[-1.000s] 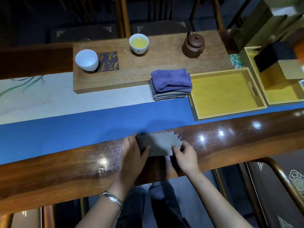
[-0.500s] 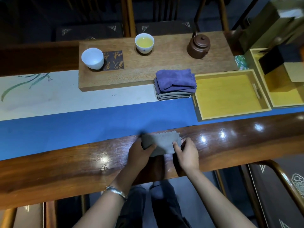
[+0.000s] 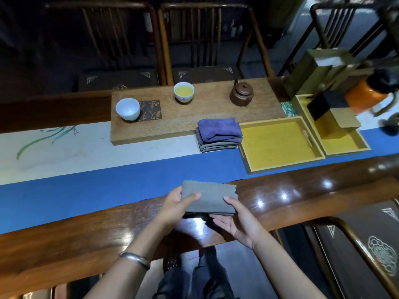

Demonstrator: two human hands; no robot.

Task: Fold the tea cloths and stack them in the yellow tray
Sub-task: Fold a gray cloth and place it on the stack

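Both hands, left hand [image 3: 172, 207], right hand [image 3: 237, 223], grip folded grey cloth [image 3: 208, 198]; fingers beneath hidden

A dark plaque [image 3: 150, 110] set into the wooden tea board [image 3: 207, 113] carries gold brush-written characters in two rows, seen upside down from this side and too loosely written to read with any certainty. It lies at about 3 o'clock of the empty white cup [image 3: 127, 109], just touching it. Nothing else bears legible writing: the corner emblems on the chair cushions [image 3: 203, 74] and the pale medallion on the dark seat panel [image 3: 381, 255] at 4 o'clock of the view are ornaments, not letters or numbers.
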